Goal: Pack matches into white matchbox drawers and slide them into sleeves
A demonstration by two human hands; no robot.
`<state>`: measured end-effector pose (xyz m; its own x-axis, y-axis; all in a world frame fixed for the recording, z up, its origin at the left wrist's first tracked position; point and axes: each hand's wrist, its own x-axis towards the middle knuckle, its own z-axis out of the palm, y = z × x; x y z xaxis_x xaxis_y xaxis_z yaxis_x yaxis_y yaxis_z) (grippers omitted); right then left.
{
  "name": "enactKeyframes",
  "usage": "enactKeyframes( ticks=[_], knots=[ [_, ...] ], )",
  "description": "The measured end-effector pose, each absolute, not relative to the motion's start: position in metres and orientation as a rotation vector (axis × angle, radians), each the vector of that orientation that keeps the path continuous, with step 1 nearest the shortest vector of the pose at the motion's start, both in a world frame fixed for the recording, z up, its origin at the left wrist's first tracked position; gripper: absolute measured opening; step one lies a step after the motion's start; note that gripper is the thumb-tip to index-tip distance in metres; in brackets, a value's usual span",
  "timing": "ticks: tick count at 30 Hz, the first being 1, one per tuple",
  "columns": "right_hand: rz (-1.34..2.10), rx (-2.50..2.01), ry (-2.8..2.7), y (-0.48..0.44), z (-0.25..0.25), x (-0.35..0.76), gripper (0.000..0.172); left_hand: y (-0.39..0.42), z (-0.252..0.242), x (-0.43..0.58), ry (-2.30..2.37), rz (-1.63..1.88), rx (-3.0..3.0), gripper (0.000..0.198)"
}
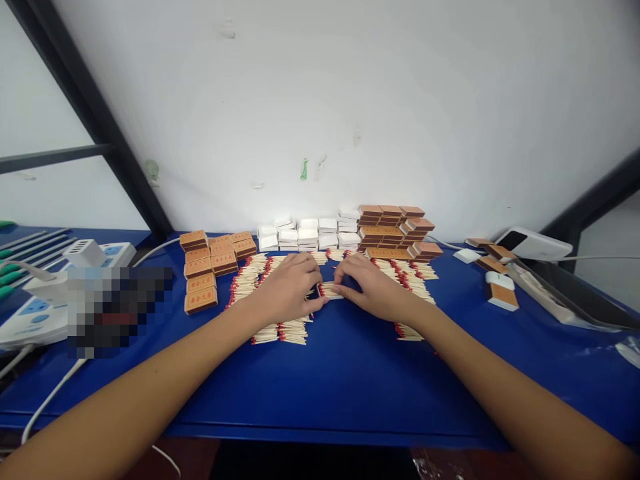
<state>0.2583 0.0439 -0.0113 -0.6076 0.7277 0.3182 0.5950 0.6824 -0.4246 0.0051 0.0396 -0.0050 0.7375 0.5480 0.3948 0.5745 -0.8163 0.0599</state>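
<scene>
A small white matchbox tray (338, 295) with red-tipped matches in it lies between my hands at the middle of the blue table. My left hand (290, 285) grips its left end, thumb at the near side and fingers bent over the far side. At the right end, my right hand (369, 285) has its thumb against the tray, with the other fingers curled beyond it. Loose matches (245, 280) lie in rows to the left, partly under my left forearm. More match piles (410, 283) spread beside my right hand.
White trays (307, 230) are stacked against the wall. Brown matchbox sleeves (383, 233) stand right of them, and several matchboxes (201, 283) are piled at left. A power strip (40, 313) and cables are far left. A white device (533, 243) and more boxes lie at right.
</scene>
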Motion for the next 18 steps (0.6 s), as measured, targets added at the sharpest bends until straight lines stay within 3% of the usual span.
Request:
enactKeyframes(
  ticks=[10,16,18],
  knots=[
    [0.233,-1.114,-2.336,0.055,0.004,0.276,0.028,0.038,-0.001,0.005,-0.973,-0.579,-2.874,0.025],
    [-0.276,-1.876,-1.699,0.082,0.030,0.377,0.037,0.040,-0.004,0.003,-1.020,-0.576,-2.871,0.027],
    [-0.324,-2.091,-1.594,0.087,0.029,0.400,0.053,0.040,-0.005,0.003,-1.000,-0.581,-2.869,0.028]
  ],
)
